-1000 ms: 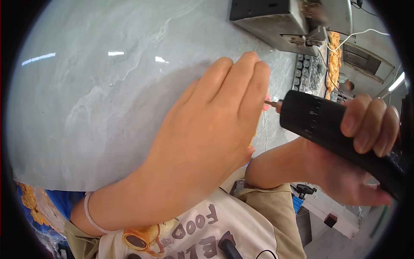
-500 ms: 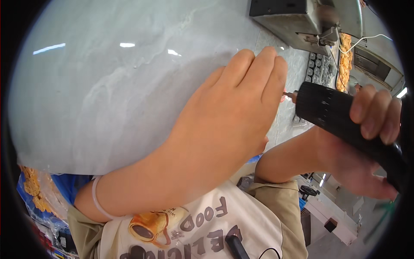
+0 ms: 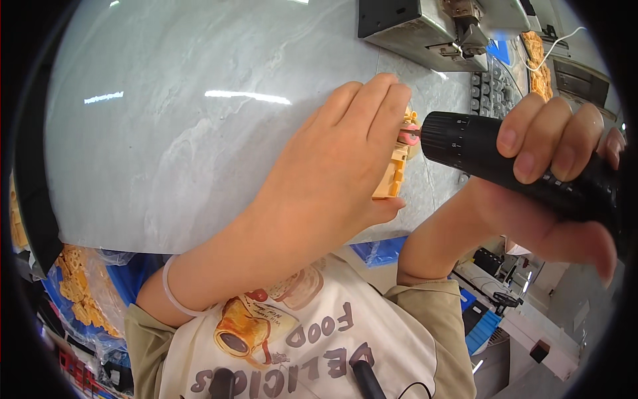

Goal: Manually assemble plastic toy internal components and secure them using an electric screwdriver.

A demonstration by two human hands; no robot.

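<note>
My left hand (image 3: 332,149) is closed around a yellow-orange plastic part (image 3: 393,178), holding it above the grey tabletop. Its fingers hide much of the part. A small round pinkish-red piece (image 3: 410,137) shows at the part's right side. My right hand (image 3: 551,139) grips a black electric screwdriver (image 3: 465,141), pointed leftward. The thin bit meets the part at the pinkish-red piece; whether it sits on a screw is too small to tell.
Beyond the hands, a grey metal machine (image 3: 425,40) stands on the marbled table (image 3: 166,166). Right of it are a grid-like grey tray (image 3: 488,90) and a heap of yellow-orange parts (image 3: 537,66). A plastic-lined blue bin (image 3: 83,289) with similar parts is at the lower left.
Both hands and the screwdriver appear further left in the picture, as the view has also shifted. More of the yellow-orange part now shows beside my left hand. Both grips are kept.
</note>
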